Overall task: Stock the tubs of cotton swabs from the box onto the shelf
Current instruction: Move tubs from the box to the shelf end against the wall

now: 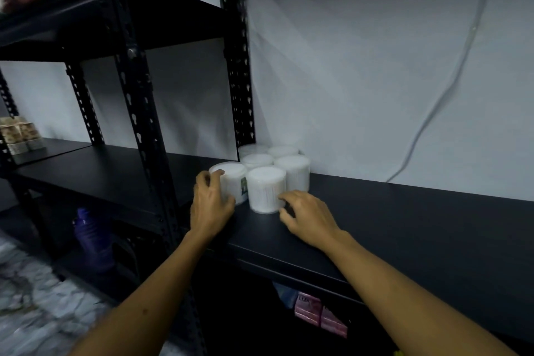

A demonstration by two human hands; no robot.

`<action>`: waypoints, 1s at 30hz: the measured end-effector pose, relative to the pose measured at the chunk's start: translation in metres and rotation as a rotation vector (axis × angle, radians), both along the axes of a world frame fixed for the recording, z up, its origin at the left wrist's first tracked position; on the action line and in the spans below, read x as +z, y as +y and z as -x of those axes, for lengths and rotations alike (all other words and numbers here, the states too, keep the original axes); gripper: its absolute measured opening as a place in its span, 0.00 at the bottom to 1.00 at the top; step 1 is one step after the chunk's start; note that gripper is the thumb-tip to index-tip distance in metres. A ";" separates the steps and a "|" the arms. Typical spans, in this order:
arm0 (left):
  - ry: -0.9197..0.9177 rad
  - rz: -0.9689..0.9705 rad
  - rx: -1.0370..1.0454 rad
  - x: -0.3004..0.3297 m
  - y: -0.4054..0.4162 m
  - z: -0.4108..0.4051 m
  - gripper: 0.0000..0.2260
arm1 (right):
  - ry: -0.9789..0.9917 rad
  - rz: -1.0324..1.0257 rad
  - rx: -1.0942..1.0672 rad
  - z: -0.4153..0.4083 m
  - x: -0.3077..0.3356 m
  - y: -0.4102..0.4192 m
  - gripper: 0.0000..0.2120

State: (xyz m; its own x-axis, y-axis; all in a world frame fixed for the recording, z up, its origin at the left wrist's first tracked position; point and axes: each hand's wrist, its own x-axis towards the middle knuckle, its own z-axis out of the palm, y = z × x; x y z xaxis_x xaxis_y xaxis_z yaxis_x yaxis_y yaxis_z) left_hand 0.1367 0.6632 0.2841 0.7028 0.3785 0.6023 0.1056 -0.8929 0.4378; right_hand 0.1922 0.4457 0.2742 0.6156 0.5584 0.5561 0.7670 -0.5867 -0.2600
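Several white round tubs of cotton swabs stand clustered on the black shelf [404,211], against the wall beside a black upright post. My left hand [211,205] grips the front-left tub [234,179], fingers and thumb curled round its side. My right hand [306,217] lies on the shelf just right of the front-middle tub [265,188], fingertips loosely curled and touching its lower edge. More tubs [293,169] stand behind in two rows. The box is not in view.
Black slotted posts [141,113] rise left of the tubs. Stacked paper cups [20,133] stand on the far left shelf. A purple bottle [92,237] and pink packets [318,315] sit on lower shelves. A white cable [433,107] hangs down the wall.
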 end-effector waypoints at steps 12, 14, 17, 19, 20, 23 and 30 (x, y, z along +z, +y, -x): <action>0.004 -0.242 -0.317 -0.006 -0.048 0.003 0.04 | 0.151 0.065 -0.130 0.004 0.001 -0.042 0.08; 0.043 -0.240 -0.390 -0.005 -0.060 0.004 0.04 | 0.153 0.088 -0.136 0.007 0.000 -0.057 0.09; 0.127 -0.241 -0.479 -0.003 -0.083 0.003 0.03 | 0.151 0.109 -0.151 0.013 0.000 -0.086 0.09; 0.210 -0.272 -0.532 -0.002 -0.101 -0.001 0.04 | 0.150 0.114 -0.175 0.018 0.001 -0.109 0.09; 0.241 -0.294 -0.561 -0.002 -0.111 -0.004 0.05 | 0.152 0.114 -0.191 0.021 0.001 -0.122 0.09; 0.278 -0.310 -0.635 -0.003 -0.142 -0.014 0.06 | 0.160 0.119 -0.258 0.029 0.003 -0.162 0.09; 0.272 -0.303 -0.798 -0.002 -0.229 -0.022 0.06 | 0.183 0.137 -0.432 0.057 0.004 -0.259 0.09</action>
